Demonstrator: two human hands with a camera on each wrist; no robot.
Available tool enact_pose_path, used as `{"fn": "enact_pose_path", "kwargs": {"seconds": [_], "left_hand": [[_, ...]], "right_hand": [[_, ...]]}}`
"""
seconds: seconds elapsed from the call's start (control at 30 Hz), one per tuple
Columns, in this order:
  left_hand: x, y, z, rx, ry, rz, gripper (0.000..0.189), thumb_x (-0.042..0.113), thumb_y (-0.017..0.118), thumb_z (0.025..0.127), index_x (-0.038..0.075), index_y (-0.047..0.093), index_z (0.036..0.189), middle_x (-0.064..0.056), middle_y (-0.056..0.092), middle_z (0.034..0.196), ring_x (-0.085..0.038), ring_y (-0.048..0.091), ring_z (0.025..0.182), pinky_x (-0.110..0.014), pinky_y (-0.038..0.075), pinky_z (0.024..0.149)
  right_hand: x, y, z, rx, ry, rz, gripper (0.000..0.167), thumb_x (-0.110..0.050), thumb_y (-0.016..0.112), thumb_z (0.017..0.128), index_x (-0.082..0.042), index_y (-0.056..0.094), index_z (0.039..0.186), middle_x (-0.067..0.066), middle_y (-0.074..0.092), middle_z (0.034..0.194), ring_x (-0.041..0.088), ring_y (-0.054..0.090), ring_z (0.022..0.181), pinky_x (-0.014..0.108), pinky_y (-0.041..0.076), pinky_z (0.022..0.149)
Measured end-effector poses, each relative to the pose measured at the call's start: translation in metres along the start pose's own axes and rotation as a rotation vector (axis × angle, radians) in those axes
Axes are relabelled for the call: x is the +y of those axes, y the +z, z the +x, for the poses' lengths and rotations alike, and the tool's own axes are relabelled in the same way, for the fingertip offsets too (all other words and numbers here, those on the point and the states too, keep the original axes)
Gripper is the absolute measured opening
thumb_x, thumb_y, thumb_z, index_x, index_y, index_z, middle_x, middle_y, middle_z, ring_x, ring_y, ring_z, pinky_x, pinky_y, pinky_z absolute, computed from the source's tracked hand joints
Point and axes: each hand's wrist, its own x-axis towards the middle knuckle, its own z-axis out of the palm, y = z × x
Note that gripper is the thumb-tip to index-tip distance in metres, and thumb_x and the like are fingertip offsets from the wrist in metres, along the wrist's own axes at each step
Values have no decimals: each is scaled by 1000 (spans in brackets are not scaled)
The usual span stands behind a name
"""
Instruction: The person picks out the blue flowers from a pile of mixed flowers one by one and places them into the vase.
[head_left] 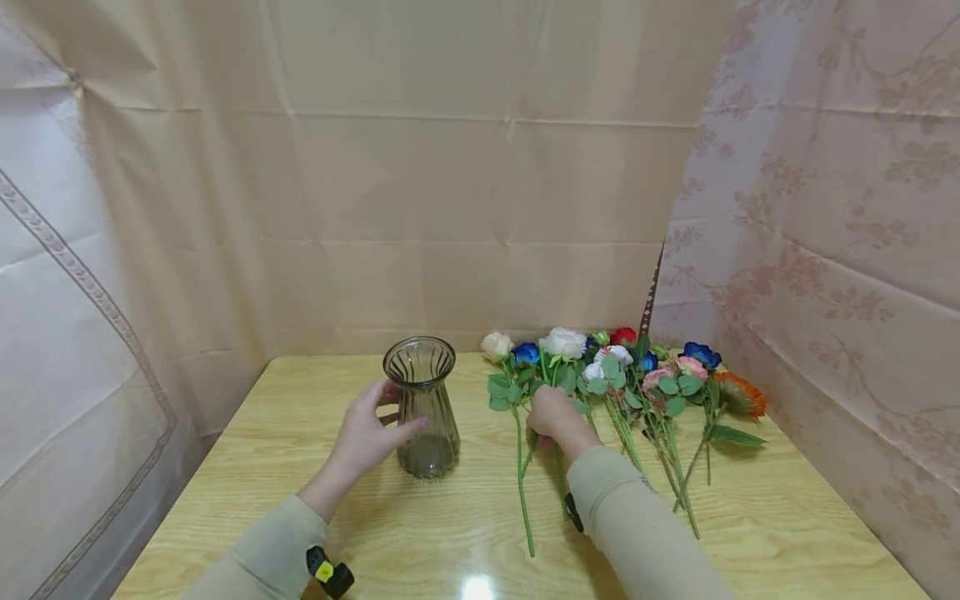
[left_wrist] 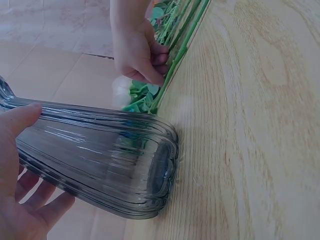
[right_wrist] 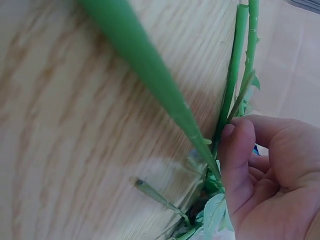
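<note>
A smoky, ribbed glass vase stands upright on the table. My left hand holds it from the left, its thumb across the near side and the other fingers behind. Right of the vase, among artificial flowers, my right hand pinches a thin flower stem between thumb and index finger. Beside those fingertips runs a thicker green stem. Which bloom the pinched stem carries cannot be made out. A cream rose, a blue flower and a large white bloom lie just beyond this hand.
Further right on the wooden table lie more flowers, including a red rose, pink blooms and an orange flower, their stems overlapping toward me. A beige curtain hangs behind the table, and a patterned cloth at the right.
</note>
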Motion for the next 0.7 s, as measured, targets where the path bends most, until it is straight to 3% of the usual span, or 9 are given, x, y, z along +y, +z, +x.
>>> {"fn": "enact_pose_path", "kwargs": {"seconds": [0.17, 0.4, 0.57, 0.7], "left_hand": [[1, 0, 0, 0, -3, -1, 67, 35, 90, 80, 15, 57, 135, -5, 59, 129, -28, 58, 118, -44, 56, 94], [2, 0, 0, -1, -11, -2, 67, 35, 89, 81, 16, 56, 136, -5, 58, 129, -28, 58, 119, -45, 56, 95], [1, 0, 0, 4, -9, -4, 67, 34, 89, 81, 16, 56, 135, -5, 58, 129, -27, 58, 119, -44, 56, 94], [1, 0, 0, 2, -10, -1, 67, 34, 89, 81, 16, 56, 135, -5, 58, 129, -27, 58, 119, -44, 56, 94]], "right_hand": [[-2, -1, -4, 3, 16, 51, 34, -11, 72, 91, -2, 65, 59, 6, 59, 45, 16, 60, 37, 29, 57, 51], [-1, -3, -6, 29, 14, 79, 33, -14, 73, 89, -3, 66, 58, 5, 60, 45, 16, 61, 39, 28, 56, 57], [2, -4, -3, 34, 24, 146, 30, -10, 73, 85, -2, 68, 57, 4, 58, 44, 14, 56, 37, 25, 48, 41], [7, -4, -2, 7, 43, 208, 27, -8, 70, 83, -2, 68, 57, 3, 58, 44, 12, 52, 35, 22, 42, 38]]}}
